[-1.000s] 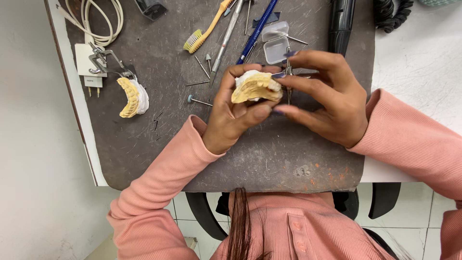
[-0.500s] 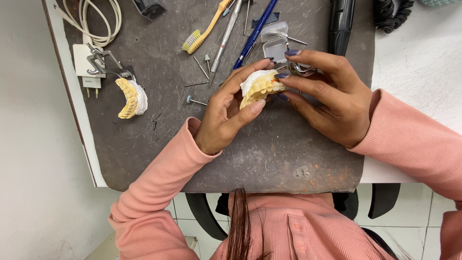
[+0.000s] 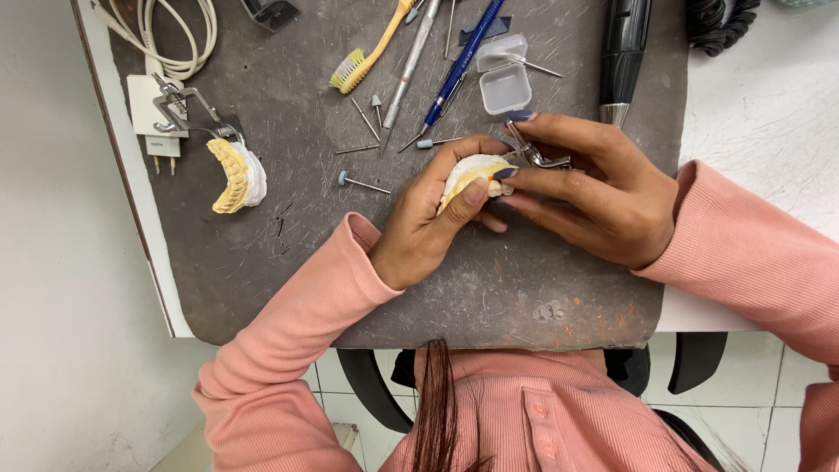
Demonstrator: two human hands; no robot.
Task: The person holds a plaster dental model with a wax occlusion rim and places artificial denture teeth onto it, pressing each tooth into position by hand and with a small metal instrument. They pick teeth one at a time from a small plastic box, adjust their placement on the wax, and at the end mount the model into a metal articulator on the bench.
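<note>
My left hand [image 3: 428, 223] grips a yellow and white dental cast [image 3: 470, 173] over the dark grey mat [image 3: 288, 253], thumb across its front. My right hand [image 3: 594, 197] pinches the cast's right end and holds a small metal frame piece [image 3: 535, 156] against it. A second yellow cast on a white base [image 3: 234, 175] lies at the left of the mat, clipped to a metal articulator arm [image 3: 185, 105]. Both sleeves are pink.
Scattered across the far mat are a yellow toothbrush [image 3: 371, 48], a blue pen [image 3: 459, 63], metal hand tools [image 3: 411, 65], several burs [image 3: 363, 183], a small clear plastic box [image 3: 505, 86], and a black handpiece [image 3: 619, 57]. A white charger and cable [image 3: 157, 65] sit at the left edge.
Both hands have turned the cast and carried it slightly away from me, so less of its tooth surface shows. The metal piece is now plainly visible at its right end.
</note>
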